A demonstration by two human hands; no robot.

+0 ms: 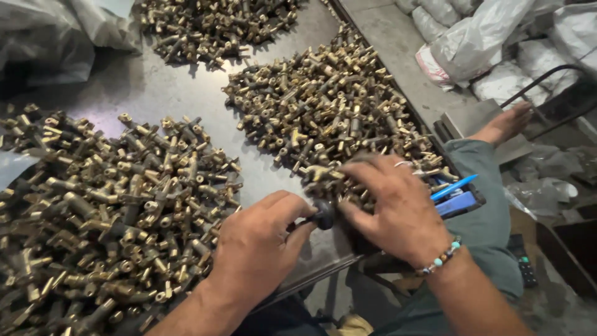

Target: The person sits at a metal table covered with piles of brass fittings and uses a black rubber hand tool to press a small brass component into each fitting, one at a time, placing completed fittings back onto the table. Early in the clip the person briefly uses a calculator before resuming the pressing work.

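My left hand [261,246] rests near the front edge of a dark metal table [180,93], fingers closed around a small black knob-like tool [323,214]. My right hand [395,208], with a ring and a beaded bracelet, lies palm down with fingers spread over the near end of a pile of brass fittings [323,106], its thumb touching the black tool. A larger heap of brass fittings [106,205] lies just left of my left hand.
A third pile of fittings [211,25] sits at the far edge. Grey plastic sheeting [56,37] covers the far left corner. A blue pen [453,186] and blue box lie at the table's right edge. White sacks [479,37] and my bare foot [504,124] are on the floor.
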